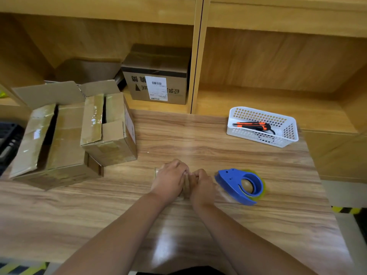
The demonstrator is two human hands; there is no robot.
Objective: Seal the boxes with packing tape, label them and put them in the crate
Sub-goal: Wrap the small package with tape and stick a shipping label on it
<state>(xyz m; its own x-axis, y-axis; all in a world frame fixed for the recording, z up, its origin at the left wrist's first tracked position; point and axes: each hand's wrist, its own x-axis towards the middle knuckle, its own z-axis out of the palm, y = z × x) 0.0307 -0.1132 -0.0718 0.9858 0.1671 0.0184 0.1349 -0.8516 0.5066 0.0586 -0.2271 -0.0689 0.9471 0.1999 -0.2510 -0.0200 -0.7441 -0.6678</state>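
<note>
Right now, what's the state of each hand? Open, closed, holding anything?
Left hand: closed, fingers curled on a small brown item between the hands.
Right hand: closed on the same item; what it is cannot be told.

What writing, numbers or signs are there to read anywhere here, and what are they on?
Nothing is clear enough to quote.
shelf box: large dark printed characters and a triangle mark, upside down, too blurred to read.
white label on that box: barcodes and fine print, too small to read.
side label on the open box on the table: blurred, unreadable.
</note>
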